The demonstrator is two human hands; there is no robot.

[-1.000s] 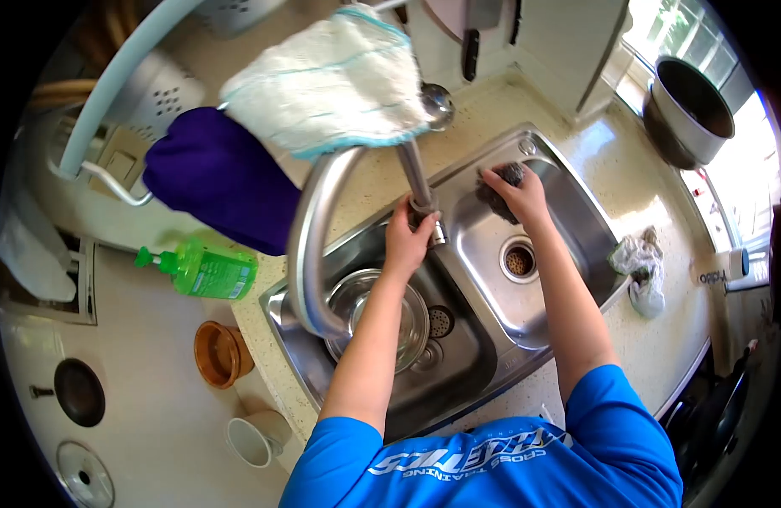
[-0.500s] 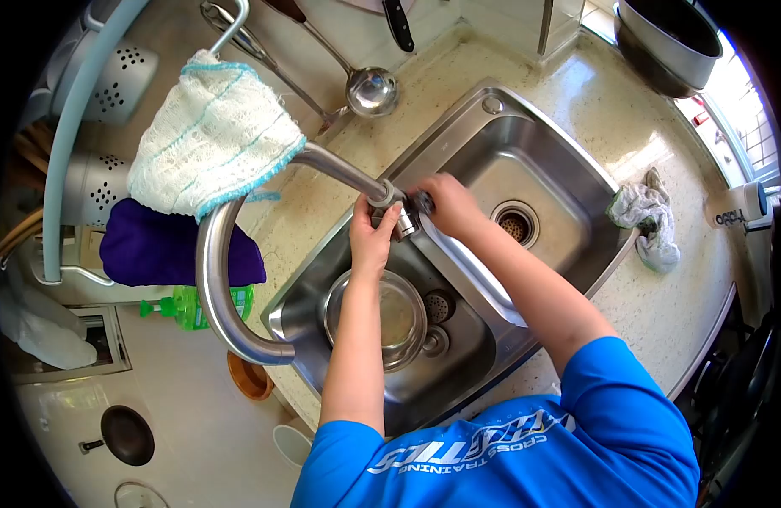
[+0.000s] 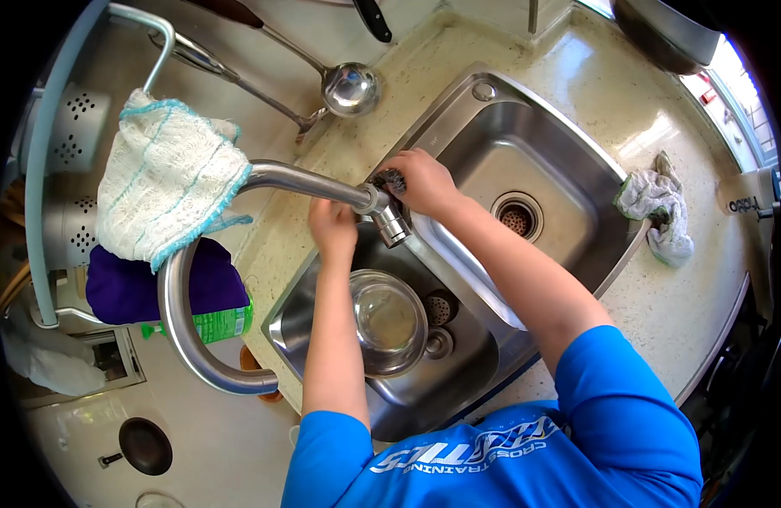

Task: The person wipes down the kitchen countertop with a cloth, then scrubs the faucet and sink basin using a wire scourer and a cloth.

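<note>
The person's right hand [image 3: 424, 184] is holding a dark scrubber [image 3: 392, 181], its fingers closed round it, and the scrubber is sitting right at the collar of the metal faucet [image 3: 310, 180], seemingly touching it. The left hand [image 3: 333, 229] is reaching up to the faucet's pipe just beside that collar — its fingertips are disappearing behind the metal, so whether they are gripping it I cannot tell. Both forearms are extending over the double sink [image 3: 526, 165], where a round clear dish [image 3: 386, 326] is resting in the left basin, near a drain strainer [image 3: 441, 306]. A crumpled cloth [image 3: 657, 203] is lying on the worktop [image 3: 593, 80] by the right basin. Over on the left, a white towel [image 3: 170, 182] with blue edging is hanging above a purple cloth [image 3: 166, 292] — a green bottle [image 3: 225, 325] is showing partly below.
</note>
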